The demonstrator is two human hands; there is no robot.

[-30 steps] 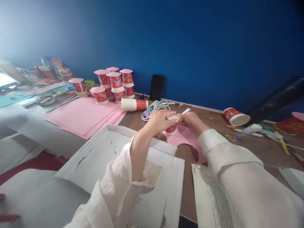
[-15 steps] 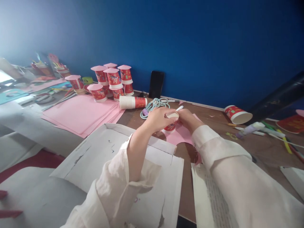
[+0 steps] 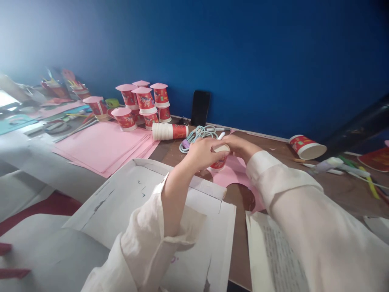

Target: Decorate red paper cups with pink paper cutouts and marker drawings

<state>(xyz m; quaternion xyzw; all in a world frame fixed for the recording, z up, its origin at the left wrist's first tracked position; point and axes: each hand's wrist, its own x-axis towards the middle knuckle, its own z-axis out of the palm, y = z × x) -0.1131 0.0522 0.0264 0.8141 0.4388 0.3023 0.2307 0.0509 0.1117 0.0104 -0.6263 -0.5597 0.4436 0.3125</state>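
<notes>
A red patterned paper cup (image 3: 218, 164) stands on a sheet of pink paper (image 3: 226, 177) with a rounded notch in its near edge. Over the cup's top lies my left hand (image 3: 205, 152), fingers and thumb closed around the rim. Just behind and to the right of the cup, my right hand (image 3: 240, 145) grips a white pen (image 3: 221, 136), whose upper end sticks out past the fingers. The pen's lower end is hidden behind the cup and hand.
Pink-topped red cups (image 3: 144, 99) stand stacked at back left, near a pile of pink sheets (image 3: 100, 146). A nested cup stack (image 3: 170, 131), coiled cable (image 3: 200, 136) and leaning phone (image 3: 200, 107) lie beyond my hands. One cup (image 3: 306, 147) lies tipped at right.
My right hand has shifted around behind the cup, and the pen's upper end has swung left. More of the pink paper shows beside the cup. My left hand stays on the cup.
</notes>
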